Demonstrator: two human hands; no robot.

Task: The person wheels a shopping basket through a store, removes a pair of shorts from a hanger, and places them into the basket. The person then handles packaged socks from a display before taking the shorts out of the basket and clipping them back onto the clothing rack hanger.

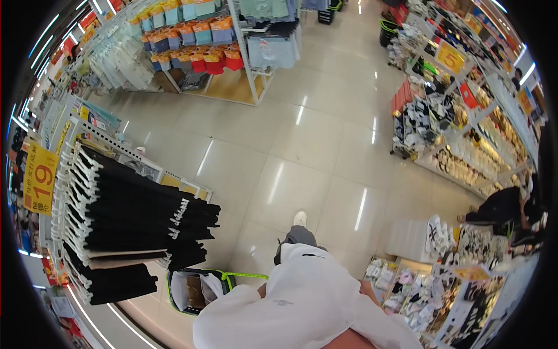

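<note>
Only a sliver of the left hand (263,289) shows past the white shirt (296,296), just beside the end of a bright green handle (247,275); its fingers are hidden, so from here I cannot tell whether it is closed around that handle; at the other side a patch of skin marks the right hand (368,291) or its wrist, and I cannot tell whether it is spread, curled or holding something; the handle belongs to a dark shopping basket (228,283) on the person's left, near the lower right corner of a clothes rack (96,125), with something brown and something pale inside it; black garments (125,192) hang from white hangers (81,180) along that rack, a yellow price sign (42,179) reading 19 at its left edge; one white shoe (300,218) stands forward on the glossy tiled floor (256,192); to the right, near the right hand, small packaged goods (407,291) fill a display, and white sneakers (437,235) sit at the right edge of a pale box (408,237).
</note>
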